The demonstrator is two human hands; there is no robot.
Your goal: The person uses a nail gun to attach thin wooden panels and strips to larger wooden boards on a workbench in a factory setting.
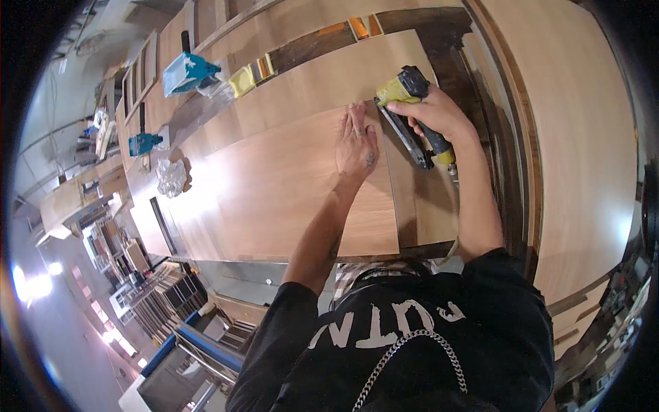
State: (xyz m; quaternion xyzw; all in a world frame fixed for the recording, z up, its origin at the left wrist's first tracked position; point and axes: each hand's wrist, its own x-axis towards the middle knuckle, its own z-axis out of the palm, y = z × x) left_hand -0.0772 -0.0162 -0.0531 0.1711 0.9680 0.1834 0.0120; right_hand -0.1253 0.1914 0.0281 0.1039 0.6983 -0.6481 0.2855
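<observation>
My right hand (pixel 443 113) is wrapped round the grip of a yellow and black air nail gun (pixel 394 90). Its nose is down at the far right corner of a thin wooden panel (pixel 274 178), and its long magazine slants back toward me. I cannot tell whether the nose touches the wood. Flat on that panel, just left of the nail gun, lies my left hand (pixel 356 147), with its fingers stretched toward the far edge. Under the panel is a larger wooden sheet (pixel 427 206), showing along the far and right sides. An air hose runs from the grip toward my body.
Two teal tools with black handles (pixel 189 73) (pixel 143 144) lie at the far left, near a yellow block (pixel 241 81). A crumpled clear plastic bag (pixel 171 176) rests on the left end. More wooden sheets (pixel 573 137) stand along the right. Stacked frames (pixel 161 299) are lower left.
</observation>
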